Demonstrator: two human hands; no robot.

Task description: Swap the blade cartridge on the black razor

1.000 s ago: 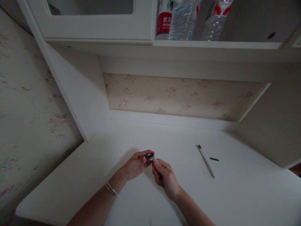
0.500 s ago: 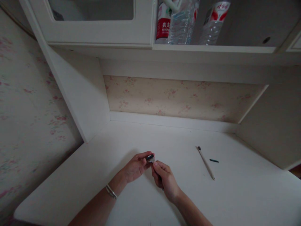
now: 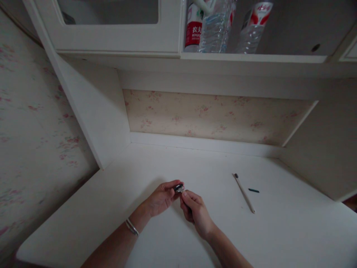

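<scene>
Over the white desk my left hand [image 3: 161,198] pinches a small black-and-silver object [image 3: 179,188] between thumb and fingers; its kind is too small to make out. My right hand [image 3: 196,213] meets it from the right, thumb and forefinger closed at the silver end. Something dark, mostly hidden, lies inside the curled fingers of that hand. To the right, a slim pale stick with a dark tip [image 3: 244,193] lies on the desk. Beside it is a short dark green piece [image 3: 253,190].
Both arms reach over the white desk [image 3: 156,158]. Plastic bottles [image 3: 214,31] stand on the open shelf above, next to a cabinet door [image 3: 117,37]. White side panels [image 3: 92,111] bound the desk on left and right, with flowered wallpaper [image 3: 200,113] at the back.
</scene>
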